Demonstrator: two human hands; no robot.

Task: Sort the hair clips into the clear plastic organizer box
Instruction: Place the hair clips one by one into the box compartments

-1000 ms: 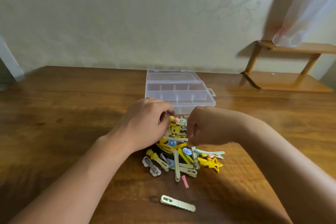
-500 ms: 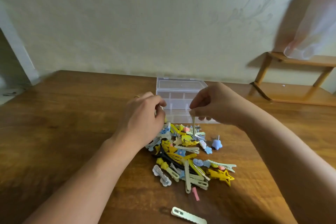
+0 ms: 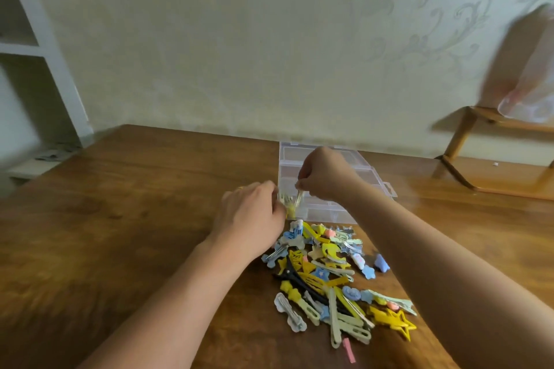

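Right hand (image 3: 325,177) pinches a pale clip (image 3: 298,198) over the box (image 3: 380,186); left hand (image 3: 251,219), fingers curled, grip unclear, beside the pile (image 3: 329,275); no readable writing

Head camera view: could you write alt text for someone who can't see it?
A person's right hand pinches a pale clip over a clear organizer box; the left hand rests beside it. Colourful hair clips lie piled on the wooden table.
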